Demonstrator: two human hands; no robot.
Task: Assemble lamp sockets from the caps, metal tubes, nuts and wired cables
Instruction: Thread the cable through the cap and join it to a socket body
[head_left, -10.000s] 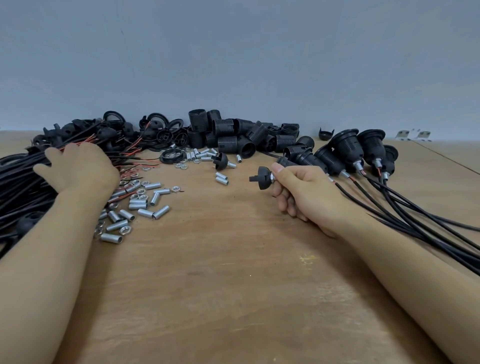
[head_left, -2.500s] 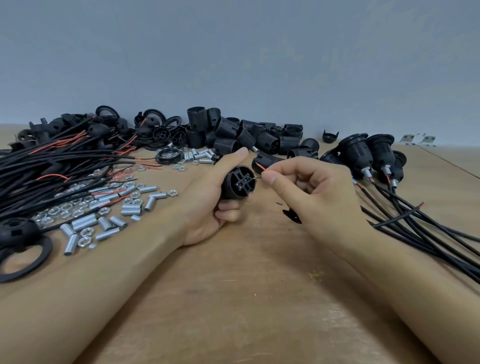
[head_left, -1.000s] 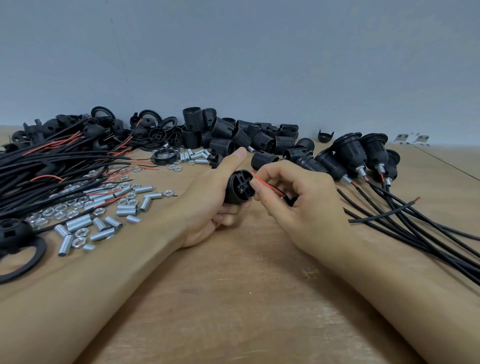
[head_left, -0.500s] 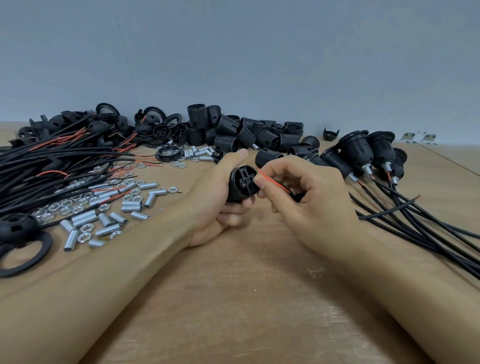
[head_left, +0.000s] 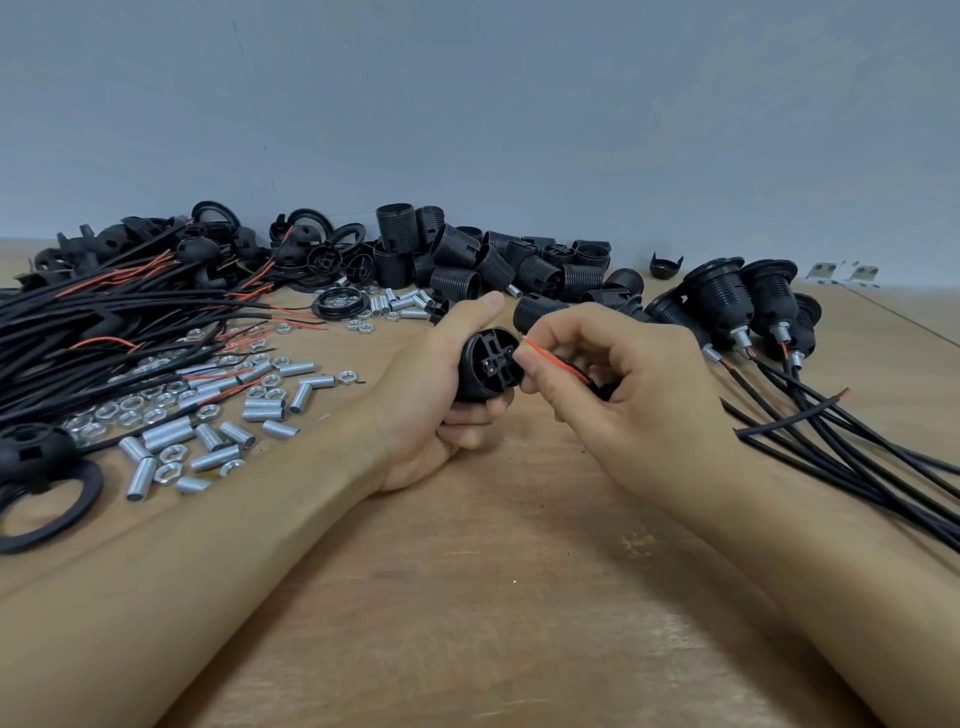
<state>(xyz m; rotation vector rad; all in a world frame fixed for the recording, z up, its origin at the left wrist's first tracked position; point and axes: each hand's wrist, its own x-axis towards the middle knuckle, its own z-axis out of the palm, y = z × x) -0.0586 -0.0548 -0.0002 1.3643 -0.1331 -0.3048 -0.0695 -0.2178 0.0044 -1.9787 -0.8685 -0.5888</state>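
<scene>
Wooden tabletop (head_left: 467, 597) fills my near view, both forearms lying across it. My left hand (head_left: 441, 395) wraps a black socket body (head_left: 485, 371), thumb up along its top. My right hand (head_left: 618, 395) pinches a red wire (head_left: 550, 358) at the socket's end face. Left of them lie metal tubes (head_left: 208, 441), nuts (head_left: 130, 410) and wired cables (head_left: 104, 332). Finished sockets (head_left: 727, 306) sit right; farther back, threaded socket shells (head_left: 498, 260) pile against a grey wall (head_left: 519, 114).
</scene>
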